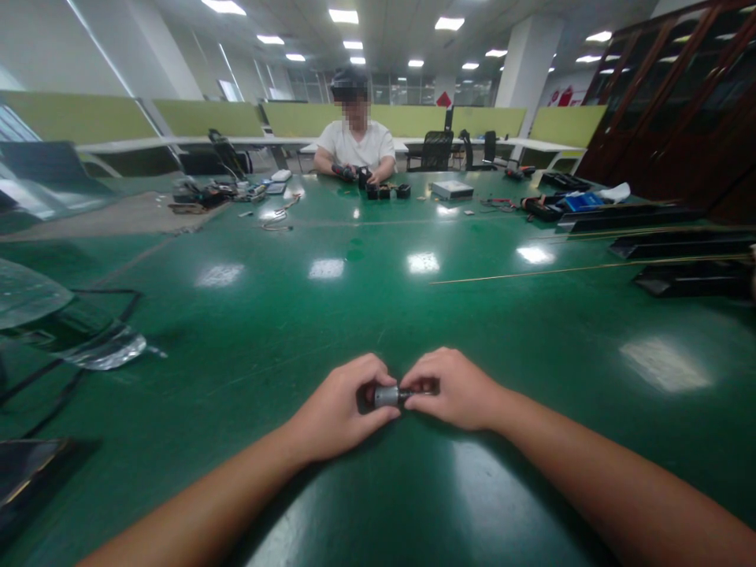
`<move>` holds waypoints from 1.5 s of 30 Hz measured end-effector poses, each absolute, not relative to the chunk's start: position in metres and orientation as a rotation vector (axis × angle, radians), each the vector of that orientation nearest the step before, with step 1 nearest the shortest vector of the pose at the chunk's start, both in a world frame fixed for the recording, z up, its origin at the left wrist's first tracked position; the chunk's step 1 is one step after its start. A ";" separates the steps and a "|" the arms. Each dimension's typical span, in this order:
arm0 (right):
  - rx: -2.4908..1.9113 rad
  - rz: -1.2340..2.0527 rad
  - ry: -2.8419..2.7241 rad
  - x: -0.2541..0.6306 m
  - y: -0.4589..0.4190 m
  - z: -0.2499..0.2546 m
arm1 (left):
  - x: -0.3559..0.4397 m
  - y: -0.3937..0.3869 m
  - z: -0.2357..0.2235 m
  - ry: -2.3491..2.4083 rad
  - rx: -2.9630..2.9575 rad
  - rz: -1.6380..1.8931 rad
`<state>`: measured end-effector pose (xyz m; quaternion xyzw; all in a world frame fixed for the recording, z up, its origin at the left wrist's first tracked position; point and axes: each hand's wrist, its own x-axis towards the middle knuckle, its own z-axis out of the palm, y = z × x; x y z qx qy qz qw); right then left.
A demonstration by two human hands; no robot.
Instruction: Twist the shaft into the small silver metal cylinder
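A single head-worn camera looks forward and down across a green table (354,315) in one wide view. The wearer's left hand (339,405) and right hand (457,390) appear close, a co-worker (355,144) well beyond

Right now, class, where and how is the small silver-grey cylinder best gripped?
Probably around the curved side of the small silver-grey cylinder, coming from the left, thumb and fingers opposed, as the left hand does. Its axis runs crosswise, leaving the flank open to a pinch, while a thin dark shaft and the right hand are at its right end.
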<state>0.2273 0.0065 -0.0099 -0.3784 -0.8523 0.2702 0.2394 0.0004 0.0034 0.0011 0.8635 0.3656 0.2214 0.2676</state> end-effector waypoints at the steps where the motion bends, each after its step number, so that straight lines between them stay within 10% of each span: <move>1: -1.029 0.691 -2.330 0.223 0.004 -0.012 | 0.000 0.004 0.002 0.966 2.335 0.607; 45: -1.000 0.584 -2.381 0.232 0.001 -0.014 | -0.001 0.006 0.003 1.022 2.300 0.604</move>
